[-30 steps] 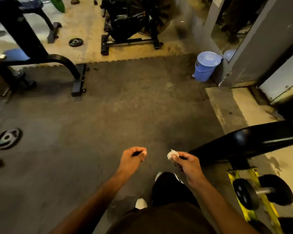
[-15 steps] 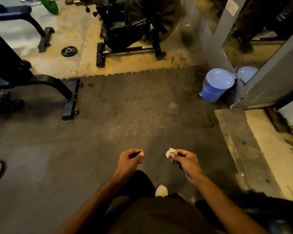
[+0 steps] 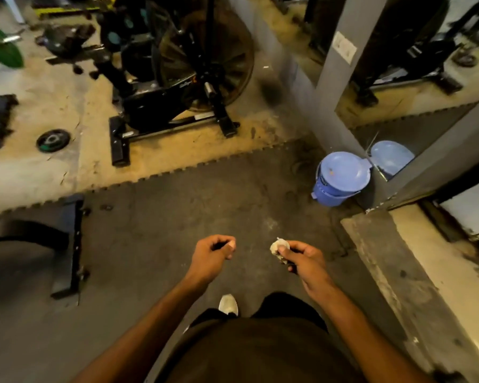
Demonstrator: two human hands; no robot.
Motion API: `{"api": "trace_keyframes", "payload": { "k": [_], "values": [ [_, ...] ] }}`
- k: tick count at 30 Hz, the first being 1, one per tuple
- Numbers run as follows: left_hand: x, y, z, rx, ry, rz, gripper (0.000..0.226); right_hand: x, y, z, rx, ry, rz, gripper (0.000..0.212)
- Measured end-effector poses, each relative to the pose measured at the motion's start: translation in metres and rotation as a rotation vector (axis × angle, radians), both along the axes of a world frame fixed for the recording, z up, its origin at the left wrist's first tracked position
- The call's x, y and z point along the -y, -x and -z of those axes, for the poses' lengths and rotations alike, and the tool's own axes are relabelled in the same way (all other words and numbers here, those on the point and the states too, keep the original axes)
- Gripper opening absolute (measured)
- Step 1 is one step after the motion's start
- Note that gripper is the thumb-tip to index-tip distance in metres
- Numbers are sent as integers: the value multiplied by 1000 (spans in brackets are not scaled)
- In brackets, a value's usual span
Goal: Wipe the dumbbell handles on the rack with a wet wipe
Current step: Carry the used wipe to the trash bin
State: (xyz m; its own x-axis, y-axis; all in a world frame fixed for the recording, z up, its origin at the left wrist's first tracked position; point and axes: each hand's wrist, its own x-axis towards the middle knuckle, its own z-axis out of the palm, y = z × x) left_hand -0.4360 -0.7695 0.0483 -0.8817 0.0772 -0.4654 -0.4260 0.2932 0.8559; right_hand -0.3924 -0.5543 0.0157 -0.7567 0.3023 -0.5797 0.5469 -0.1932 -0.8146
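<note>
— Well, where's the wet wipe (image 3: 279, 246) held?
— Balled up and pinched betw. thumb & fingertips of the right hand (image 3: 306, 262), out in front of the body over the middle of the floor mat (image 3: 177, 217). The left hand (image 3: 210, 257) is curled into a loose fist beside it, apart from it; nothing is seen in it.
— And the dumbbells, the rack?
— Not in view. No handle is being wiped at this pt. It's judged a carrying step: the wipe is headed either for more handles or, prob., for the blue bin (image 3: 340, 178).
— What's called for next?
— If the bin: its lid is closed, so it'd have to be lifted w/ the free left hand, or by a pedal if one's fitted (can't be told). If more handles: the body must be turned to the rack & the wipe opened out.
— Anything in the way?
— Nothing is seen on the mat betw. hands & bin, which is set at the mat's far right corner against the mirror (image 3: 415, 78). A raised concrete ledge (image 3: 398, 272) runs along the mat's right edge. An exercise bike (image 3: 183, 78) & a weight plate (image 3: 53, 140) are found beyond the far edge; a bench foot (image 3: 69, 244) sits at the left edge.
</note>
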Motion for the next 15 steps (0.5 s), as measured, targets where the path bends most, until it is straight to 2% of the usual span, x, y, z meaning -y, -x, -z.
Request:
{"api": "trace_keyframes", "payload": {
  "k": [3, 7, 11, 15],
  "values": [
    [-21, 99, -1, 0, -44, 17, 11, -12, 85, -10, -43, 16, 56, 8],
    [-51, 183, 2, 22, -65, 131, 14, -31, 149, -4, -44, 39, 168, 9],
    [-96, 295, 10, 9, -48, 203, 17, -76, 243, 12, -11, 46, 261, 13],
    [-141, 366, 14, 34, -17, 264, 11, -125, 310, 25, 23, 31, 302, 15]
  ]
}}
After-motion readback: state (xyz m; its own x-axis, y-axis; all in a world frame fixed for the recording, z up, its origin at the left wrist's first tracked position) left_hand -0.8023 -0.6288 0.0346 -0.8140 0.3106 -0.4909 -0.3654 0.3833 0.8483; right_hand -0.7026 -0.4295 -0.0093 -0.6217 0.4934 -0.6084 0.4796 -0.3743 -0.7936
